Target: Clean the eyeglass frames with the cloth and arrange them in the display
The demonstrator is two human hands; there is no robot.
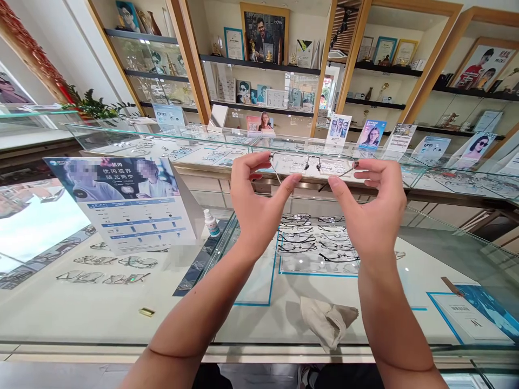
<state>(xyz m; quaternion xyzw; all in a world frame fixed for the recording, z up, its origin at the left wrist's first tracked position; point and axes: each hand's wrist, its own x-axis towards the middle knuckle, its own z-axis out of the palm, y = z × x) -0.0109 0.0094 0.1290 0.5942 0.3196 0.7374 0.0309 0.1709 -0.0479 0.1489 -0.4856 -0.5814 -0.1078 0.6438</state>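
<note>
A pair of eyeglasses with a thin dark frame is held up in front of me, above the glass counter. My left hand grips its left end between fingers and thumb. My right hand grips the right end the same way. The temples fold back toward my thumbs, and the nose pads show at the middle. Below my hands, a crumpled beige cloth lies on the counter top. Rows of eyeglasses are laid out under the glass between my forearms.
A tent-shaped price card stands at left, with a small white spray bottle beside it. A small gold-coloured piece lies near the front edge. Farther back, another glass display case runs across, before wooden shelves.
</note>
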